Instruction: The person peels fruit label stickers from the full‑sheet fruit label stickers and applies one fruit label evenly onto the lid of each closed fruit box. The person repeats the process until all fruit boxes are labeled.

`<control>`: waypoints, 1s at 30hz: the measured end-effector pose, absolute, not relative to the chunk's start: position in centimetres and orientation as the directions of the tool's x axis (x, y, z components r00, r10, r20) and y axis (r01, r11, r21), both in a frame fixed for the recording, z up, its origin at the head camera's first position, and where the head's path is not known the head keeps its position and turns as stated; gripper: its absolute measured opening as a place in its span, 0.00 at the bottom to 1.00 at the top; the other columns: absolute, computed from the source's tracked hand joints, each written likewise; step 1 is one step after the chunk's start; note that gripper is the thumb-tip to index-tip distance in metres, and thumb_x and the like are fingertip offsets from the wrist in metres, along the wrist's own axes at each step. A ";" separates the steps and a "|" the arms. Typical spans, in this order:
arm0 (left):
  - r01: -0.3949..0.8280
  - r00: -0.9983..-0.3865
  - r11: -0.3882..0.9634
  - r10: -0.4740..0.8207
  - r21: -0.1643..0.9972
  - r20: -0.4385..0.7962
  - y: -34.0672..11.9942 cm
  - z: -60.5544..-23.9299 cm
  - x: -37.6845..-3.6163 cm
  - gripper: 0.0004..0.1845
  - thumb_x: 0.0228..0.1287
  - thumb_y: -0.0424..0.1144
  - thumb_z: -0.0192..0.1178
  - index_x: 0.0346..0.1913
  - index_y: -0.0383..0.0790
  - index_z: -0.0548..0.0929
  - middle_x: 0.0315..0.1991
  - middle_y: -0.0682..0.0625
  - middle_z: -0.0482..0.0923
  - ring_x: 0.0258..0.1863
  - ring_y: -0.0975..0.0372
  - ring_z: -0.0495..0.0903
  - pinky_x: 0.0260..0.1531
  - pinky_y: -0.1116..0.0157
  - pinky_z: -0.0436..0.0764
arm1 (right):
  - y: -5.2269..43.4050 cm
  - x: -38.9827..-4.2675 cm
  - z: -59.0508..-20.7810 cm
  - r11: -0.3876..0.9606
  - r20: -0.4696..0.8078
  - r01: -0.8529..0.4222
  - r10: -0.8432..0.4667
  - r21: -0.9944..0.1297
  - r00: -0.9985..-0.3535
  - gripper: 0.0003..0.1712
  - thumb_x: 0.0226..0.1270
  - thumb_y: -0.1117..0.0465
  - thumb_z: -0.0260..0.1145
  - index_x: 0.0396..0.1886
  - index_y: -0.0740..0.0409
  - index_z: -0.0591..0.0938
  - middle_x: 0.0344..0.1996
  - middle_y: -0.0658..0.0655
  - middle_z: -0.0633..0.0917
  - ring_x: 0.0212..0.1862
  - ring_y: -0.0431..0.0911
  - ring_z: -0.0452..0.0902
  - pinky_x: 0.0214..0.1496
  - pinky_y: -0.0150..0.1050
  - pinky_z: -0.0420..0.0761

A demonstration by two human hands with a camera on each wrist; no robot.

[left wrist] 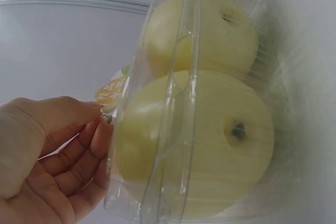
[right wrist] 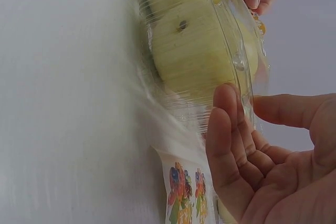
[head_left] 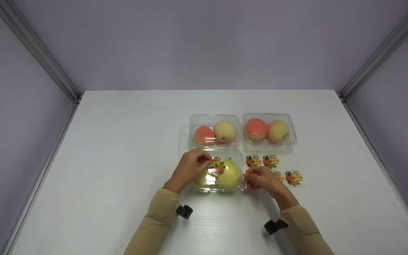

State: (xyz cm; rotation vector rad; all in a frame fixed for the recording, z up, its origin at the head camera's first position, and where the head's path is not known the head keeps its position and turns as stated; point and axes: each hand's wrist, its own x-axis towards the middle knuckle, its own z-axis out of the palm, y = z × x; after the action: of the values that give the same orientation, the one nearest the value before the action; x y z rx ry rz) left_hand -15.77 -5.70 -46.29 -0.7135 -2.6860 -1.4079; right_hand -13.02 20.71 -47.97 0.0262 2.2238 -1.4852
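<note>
- Both hands work at the nearest clear plastic clamshell box [head_left: 219, 175], which sits on the white table [head_left: 119, 170] in front of two more boxes.
- Left hand [head_left: 189, 169] pinches a small fruit-printed sticker [head_left: 217, 165] against the box lid, thumb and fingers curled on it.
- Right hand [head_left: 262, 179] touches the box's right edge; the right wrist view shows its fingers [right wrist: 227, 129] nearly straight against the rim, gripping nothing.
- Count: three clamshell boxes, each with two fruits. The near box holds two pale yellow-green apples [left wrist: 197, 140]; the far left box [head_left: 214, 130] and far right box [head_left: 269, 130] each hold one pinkish-red and one yellowish fruit.
- A clear backing sheet [head_left: 275, 169] with about four more fruit stickers lies just right of the near box, partly under the right hand.
- Only the head view shows all three boxes and both beige sleeves [head_left: 158, 216].
- Only the left wrist view shows both apples plainly, dark calyx ends facing the camera.
- The right wrist view shows the ribbed box wall and sticker sheet from beside the table.
- The near box is closed, glossy and transparent.
</note>
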 end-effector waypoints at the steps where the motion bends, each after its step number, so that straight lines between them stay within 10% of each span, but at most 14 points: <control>1: 0.410 -0.894 0.491 0.383 0.769 0.232 -5.7 -46.3 -15.8 0.03 0.61 0.30 0.63 0.37 0.33 0.83 0.37 0.42 0.84 0.38 0.56 0.83 0.41 0.64 0.85 | 20.7 -13.0 -48.0 0.418 -0.387 0.268 -0.231 -0.868 -0.893 0.15 0.71 0.61 0.57 0.43 0.71 0.79 0.22 0.49 0.79 0.26 0.39 0.73 0.33 0.35 0.78; 30: 0.418 -0.905 0.648 0.362 0.637 0.225 -5.3 -46.1 -15.6 0.04 0.62 0.32 0.62 0.38 0.35 0.84 0.37 0.44 0.83 0.39 0.57 0.83 0.44 0.62 0.83 | 20.7 -13.3 -48.6 0.399 -0.391 0.283 -0.221 -0.872 -0.893 0.11 0.70 0.64 0.57 0.39 0.71 0.79 0.22 0.47 0.79 0.27 0.37 0.74 0.32 0.31 0.79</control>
State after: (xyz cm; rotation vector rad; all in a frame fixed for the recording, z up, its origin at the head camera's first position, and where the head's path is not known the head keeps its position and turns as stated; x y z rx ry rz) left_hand -15.60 -5.27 -46.14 -0.6595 -2.7814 -1.1048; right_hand -13.30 20.73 -48.57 0.0526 2.2123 -1.5067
